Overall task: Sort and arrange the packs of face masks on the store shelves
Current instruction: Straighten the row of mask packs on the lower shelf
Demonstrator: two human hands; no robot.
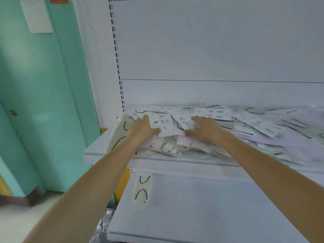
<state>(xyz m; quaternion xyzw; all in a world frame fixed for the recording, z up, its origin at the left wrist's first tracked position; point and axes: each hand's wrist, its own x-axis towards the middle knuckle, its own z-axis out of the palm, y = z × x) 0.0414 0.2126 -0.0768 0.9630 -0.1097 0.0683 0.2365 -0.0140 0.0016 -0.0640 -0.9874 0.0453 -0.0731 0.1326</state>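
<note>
A loose heap of face mask packs [254, 127] covers the white upper shelf [98, 151]: white patterned ones, cream ones and pale purple ones, with black ear loops showing. My left hand [142, 128] grips the left edge of a patterned pack [162, 124] on top of the heap, thumb under its lower edge. My right hand [204, 128] holds the right side of the same small stack, thumb tucked beneath. One cream pack [141, 189] lies alone on the lower shelf [192, 207].
The white back panel [210, 50] rises behind the heap, with a slotted upright [116, 55] at its left. A teal door and wall [43, 102] stand to the left. Crinkled clear plastic [103, 225] sits on the floor by the lower shelf's corner.
</note>
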